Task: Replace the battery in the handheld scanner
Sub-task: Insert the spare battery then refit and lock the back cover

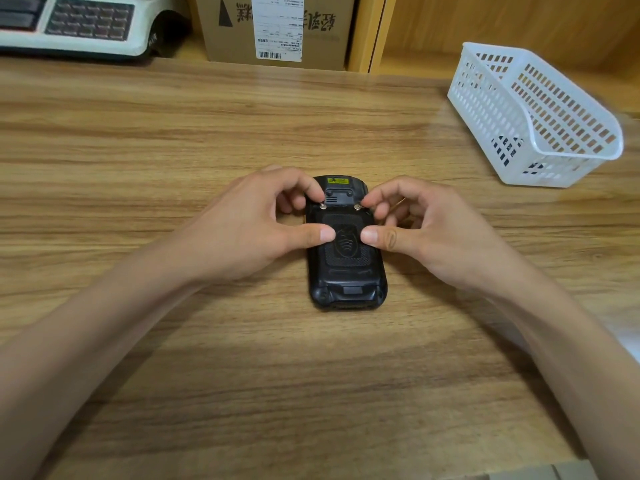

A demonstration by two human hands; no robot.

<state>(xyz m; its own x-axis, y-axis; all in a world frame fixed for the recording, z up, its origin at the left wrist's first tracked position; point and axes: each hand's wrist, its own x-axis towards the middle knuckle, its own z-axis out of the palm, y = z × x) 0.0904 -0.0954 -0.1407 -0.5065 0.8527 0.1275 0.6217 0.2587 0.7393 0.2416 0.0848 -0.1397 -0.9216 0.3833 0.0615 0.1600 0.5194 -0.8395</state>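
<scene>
A black handheld scanner (348, 268) lies face down in the middle of the wooden table (242, 133), its textured battery cover facing up and a yellow label at its far end. Two small metal latches sit near the top of the cover. My left hand (263, 223) rests on the scanner's left side, index fingertip on the left latch (322, 206) and thumb pressed on the cover. My right hand (426, 230) mirrors it, index fingertip on the right latch (358, 207) and thumb on the cover.
A white plastic basket (533, 112) stands at the back right with something dark inside. A cardboard box (277, 29) with a shipping label and a white weighing scale (79, 26) stand along the far edge.
</scene>
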